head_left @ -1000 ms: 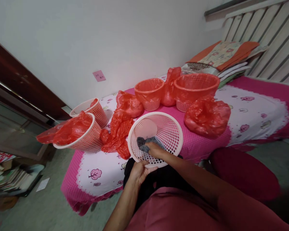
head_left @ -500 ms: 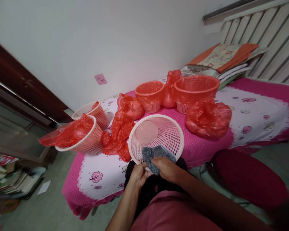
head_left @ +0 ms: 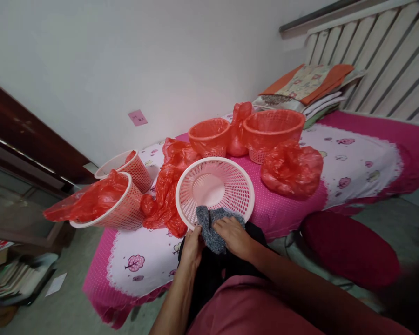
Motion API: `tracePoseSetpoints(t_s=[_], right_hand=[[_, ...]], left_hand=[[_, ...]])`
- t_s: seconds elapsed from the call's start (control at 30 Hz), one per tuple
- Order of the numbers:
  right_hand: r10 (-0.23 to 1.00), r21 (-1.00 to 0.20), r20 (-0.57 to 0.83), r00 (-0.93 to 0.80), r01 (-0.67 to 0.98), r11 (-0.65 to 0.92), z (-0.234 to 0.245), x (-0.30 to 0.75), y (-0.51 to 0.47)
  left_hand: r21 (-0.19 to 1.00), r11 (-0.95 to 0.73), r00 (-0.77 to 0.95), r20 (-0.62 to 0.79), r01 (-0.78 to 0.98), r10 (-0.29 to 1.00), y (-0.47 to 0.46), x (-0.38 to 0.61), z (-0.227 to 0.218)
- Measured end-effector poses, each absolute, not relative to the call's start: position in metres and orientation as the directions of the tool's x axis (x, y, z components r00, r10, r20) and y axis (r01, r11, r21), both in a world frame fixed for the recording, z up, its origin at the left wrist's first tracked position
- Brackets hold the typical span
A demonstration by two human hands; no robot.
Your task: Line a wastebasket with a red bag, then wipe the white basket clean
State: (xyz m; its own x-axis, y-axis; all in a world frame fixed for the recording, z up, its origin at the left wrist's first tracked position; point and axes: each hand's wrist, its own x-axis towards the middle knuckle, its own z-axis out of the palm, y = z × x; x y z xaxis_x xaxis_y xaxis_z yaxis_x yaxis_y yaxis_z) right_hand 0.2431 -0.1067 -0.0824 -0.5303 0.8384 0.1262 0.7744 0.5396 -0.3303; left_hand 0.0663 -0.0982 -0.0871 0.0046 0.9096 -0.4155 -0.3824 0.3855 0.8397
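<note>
Since a second ago the right hand (head_left: pixel 234 236) has drawn the grey cloth (head_left: pixel 209 229) up out of the mesh basket (head_left: pixel 242 186) to its near rim, where the cloth drapes over the edge. That hand's fingers are bent and clamped on the grey cloth. The left hand (head_left: pixel 192 245) is closed on the same rim just beside it, tipping the mesh basket toward the person at the edge of the bed (head_left: pixel 352 158). Wiping well here likely means bracing the rim firmly and pressing the cloth into the mesh.

Matt pink plastic basket (head_left: pixel 238 190), latticed and smooth; coarse, nubbly grey cloth (head_left: pixel 209 232); glossy, crinkled red plastic bags (head_left: pixel 291 170); soft dotted fabric bedspread (head_left: pixel 286 211).
</note>
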Motion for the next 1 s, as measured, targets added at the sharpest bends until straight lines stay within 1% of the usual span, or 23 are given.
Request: tracePoseSetpoints(t_s=[0.07,0.2,0.27,0.3,0.37,0.4,0.43,0.47,0.5,0.53,0.6,0.63,0.7,0.8,0.93,1.0], right_hand=[[0.849,-0.368,0.142,-0.508,0.769,0.522,-0.082,0.233,-0.107],[0.862,-0.447,0.182,-0.474,0.741,0.502,-0.085,0.218,-0.112],[0.847,-0.501,0.201,-0.492,0.691,0.520,-0.087,0.218,-0.113],[0.836,-0.550,0.209,-0.507,0.646,0.530,-0.087,0.221,-0.112],[0.831,-0.718,0.221,-0.511,0.492,0.493,-0.087,0.230,-0.109],[0.846,-0.820,0.219,-0.486,0.378,0.430,-0.085,0.237,-0.106],[0.876,-0.908,0.207,-0.435,0.248,0.338,-0.083,0.244,-0.104],[0.916,-0.966,0.178,-0.360,0.115,0.233,-0.081,0.252,-0.101],[0.955,-0.991,0.133,-0.266,-0.011,0.135,-0.078,0.260,-0.098],[0.984,-0.991,0.076,-0.161,-0.123,0.057,-0.075,0.268,-0.095],[0.998,-0.954,-0.037,0.044,-0.299,-0.022,-0.069,0.283,-0.089],[0.990,-0.930,-0.079,0.120,-0.366,-0.030,-0.067,0.291,-0.087],[0.972,-0.891,-0.122,0.198,-0.453,-0.019,-0.065,0.303,-0.085],[0.977,-0.875,-0.129,0.170,-0.483,-0.032,-0.069,0.315,-0.087],[0.979,-0.842,-0.193,0.073,-0.525,-0.127,-0.082,0.321,-0.098],[0.971,-0.846,-0.222,0.084,-0.511,-0.149,-0.092,0.324,-0.104]], left_hand=[[0.794,0.400,0.068,-0.417,-0.457,0.906,-0.102,0.070,-0.086],[0.697,0.468,0.100,-0.500,-0.544,0.860,-0.106,0.077,-0.078],[0.667,0.486,0.123,-0.515,-0.564,0.849,-0.107,0.078,-0.074],[0.657,0.501,0.133,-0.526,-0.563,0.840,-0.106,0.078,-0.073],[0.653,0.540,0.129,-0.567,-0.531,0.813,-0.106,0.076,-0.072],[0.661,0.555,0.114,-0.586,-0.504,0.802,-0.106,0.075,-0.072],[0.674,0.564,0.094,-0.599,-0.477,0.795,-0.106,0.074,-0.072],[0.690,0.567,0.072,-0.605,-0.450,0.793,-0.106,0.073,-0.073],[0.705,0.566,0.052,-0.606,-0.427,0.794,-0.106,0.072,-0.073],[0.717,0.564,0.037,-0.605,-0.410,0.795,-0.106,0.071,-0.073],[0.726,0.569,0.029,-0.608,-0.386,0.794,-0.107,0.071,-0.073],[0.729,0.569,0.029,-0.606,-0.381,0.795,-0.107,0.071,-0.073],[0.739,0.556,0.029,-0.592,-0.380,0.806,-0.107,0.073,-0.073],[0.749,0.554,0.024,-0.588,-0.364,0.809,-0.107,0.077,-0.073],[0.762,0.553,0.016,-0.582,-0.337,0.813,-0.107,0.077,-0.070],[0.763,0.548,0.009,-0.580,-0.342,0.814,-0.107,0.076,-0.069]])
